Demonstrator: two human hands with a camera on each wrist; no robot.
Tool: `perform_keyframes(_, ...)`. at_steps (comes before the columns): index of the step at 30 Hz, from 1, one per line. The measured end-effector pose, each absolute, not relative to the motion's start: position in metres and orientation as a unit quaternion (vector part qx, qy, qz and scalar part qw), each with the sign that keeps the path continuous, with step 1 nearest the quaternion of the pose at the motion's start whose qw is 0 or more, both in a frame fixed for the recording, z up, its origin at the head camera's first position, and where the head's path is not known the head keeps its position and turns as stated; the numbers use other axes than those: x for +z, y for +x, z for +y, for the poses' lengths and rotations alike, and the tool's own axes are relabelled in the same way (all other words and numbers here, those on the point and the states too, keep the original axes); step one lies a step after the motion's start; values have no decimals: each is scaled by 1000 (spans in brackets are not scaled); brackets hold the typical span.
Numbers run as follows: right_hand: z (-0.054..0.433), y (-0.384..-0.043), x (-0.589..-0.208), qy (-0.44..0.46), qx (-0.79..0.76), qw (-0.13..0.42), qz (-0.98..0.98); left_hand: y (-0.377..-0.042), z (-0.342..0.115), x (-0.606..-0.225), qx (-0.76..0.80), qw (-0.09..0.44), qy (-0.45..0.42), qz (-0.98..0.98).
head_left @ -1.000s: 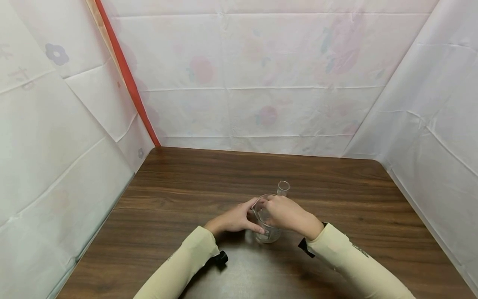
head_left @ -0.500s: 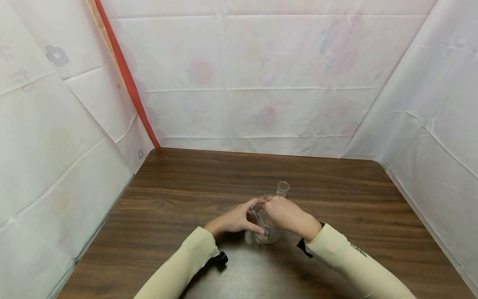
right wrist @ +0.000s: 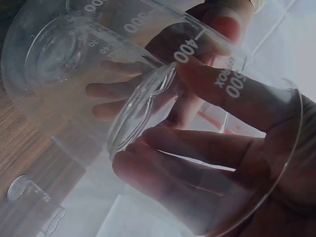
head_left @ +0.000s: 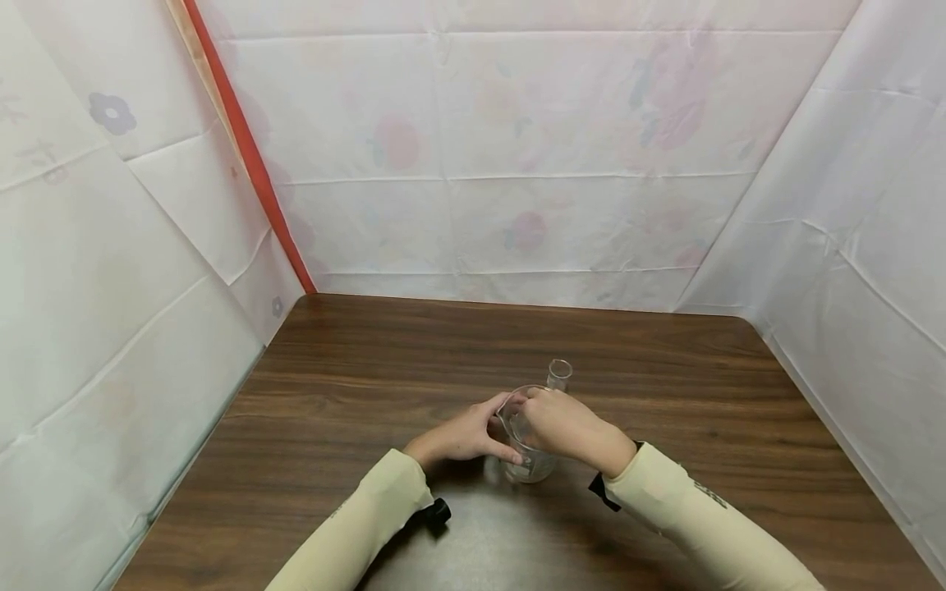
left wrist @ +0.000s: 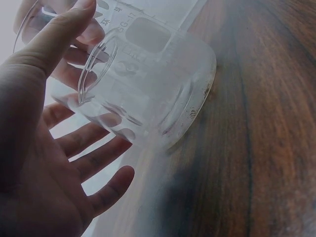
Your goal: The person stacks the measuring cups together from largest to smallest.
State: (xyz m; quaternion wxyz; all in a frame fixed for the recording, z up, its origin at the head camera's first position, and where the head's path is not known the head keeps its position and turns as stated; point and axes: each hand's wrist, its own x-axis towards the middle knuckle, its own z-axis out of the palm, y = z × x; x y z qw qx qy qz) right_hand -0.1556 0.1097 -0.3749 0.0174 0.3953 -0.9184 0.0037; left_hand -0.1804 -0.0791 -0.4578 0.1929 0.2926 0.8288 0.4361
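A large clear glass beaker (head_left: 534,469), marked up to 500, stands on the wooden table. My left hand (head_left: 461,432) holds it from the left, with the thumb at the near side and the fingers (left wrist: 106,197) spread behind the glass. From above, my right hand (head_left: 569,423) reaches into its mouth. In the right wrist view, a smaller beaker (right wrist: 121,126) with fine markings lies inside the large beaker (right wrist: 138,22), and my right thumb and fingers pinch its rim. Behind the large beaker stands another small glass beaker (head_left: 559,376), partly hidden by it.
The dark wooden table (head_left: 355,369) is bordered by pale printed cloth (head_left: 562,123) at the back and both sides. A red strip (head_left: 254,160) runs down the back left corner. A black wrist camera (head_left: 438,513) sits below my left sleeve, close over the table.
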Motion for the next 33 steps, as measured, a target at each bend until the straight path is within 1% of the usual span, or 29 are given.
perform_keyframes(11,111,-158,-374,396,27,15,-918,-182,-80,-457,437,185,296,829)
perform_keyframes(18,114,-157,-377,381,64,7,-922,-181,-80,-458,434,195,294,829)
perform_keyframes(33,117,-157,-377,393,90,10,-915,-181,-80,-458,439,200,293,825)
